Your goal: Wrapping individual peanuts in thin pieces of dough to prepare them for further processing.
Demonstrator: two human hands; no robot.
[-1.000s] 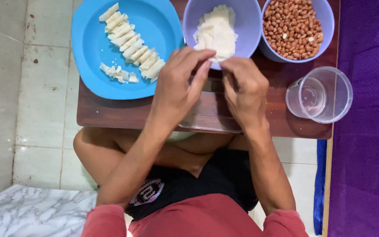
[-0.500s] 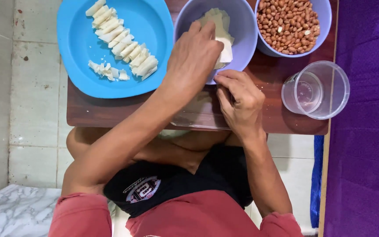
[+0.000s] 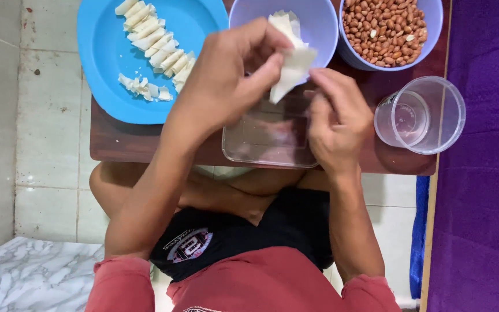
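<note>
My left hand [image 3: 226, 75] pinches a thin white wrapper sheet [image 3: 291, 65] between thumb and fingers, lifted just in front of the purple bowl [image 3: 319, 23] that holds more white sheets. My right hand [image 3: 337, 122] is curled over the right side of a clear rectangular tray [image 3: 261, 141] on the wooden table [image 3: 122, 144]. Its index fingertip meets the sheet's lower right edge, and I cannot tell whether it grips it. The tray lies under both hands, overhanging the table's near edge.
A blue plate [image 3: 105, 69] with several rolled white wrappers sits at the left. At the back right is a purple bowl of peanuts [image 3: 388, 29]. A clear plastic cup [image 3: 420, 115] stands at the table's right end. Purple cloth [image 3: 486, 173] lies on the right and tiled floor [image 3: 41, 144] on the left.
My left hand has lifted one sheet out of the purple bowl and drawn it toward me. My right hand has risen from the tray to meet the sheet.
</note>
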